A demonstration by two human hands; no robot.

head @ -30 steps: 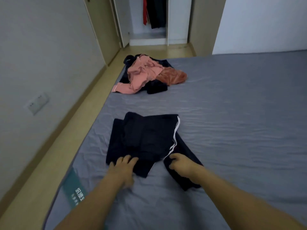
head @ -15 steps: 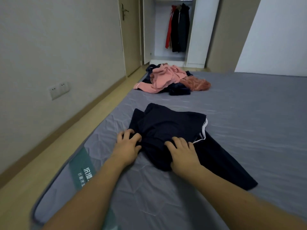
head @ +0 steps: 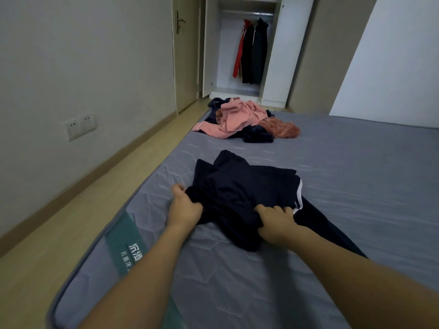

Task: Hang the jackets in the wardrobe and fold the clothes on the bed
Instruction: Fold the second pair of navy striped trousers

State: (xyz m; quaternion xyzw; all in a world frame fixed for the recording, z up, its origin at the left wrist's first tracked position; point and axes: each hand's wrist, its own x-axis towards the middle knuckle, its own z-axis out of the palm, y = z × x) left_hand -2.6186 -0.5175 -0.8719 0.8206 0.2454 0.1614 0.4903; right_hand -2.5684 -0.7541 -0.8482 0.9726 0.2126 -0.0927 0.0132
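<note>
Centrally on the bed (head: pixel 356 186), the dark garment (head: pixel 244 186) was gripped at its near edge: left hand (head: pixel 186 206) at the left corner, right hand (head: pixel 275 220) at the right, fingers curled into cloth. One trailing part ran near-right; further folding was judged to go away from the hands.

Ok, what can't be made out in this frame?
Head view only:
- Dark garment: type unclear, bunched; its near edge hidden under left hand and right hand.
- Pile: item count unclear, tangled.
- Jackets: too small, hangers indistinct.
- Mattress label: text hidden by left forearm.
</note>
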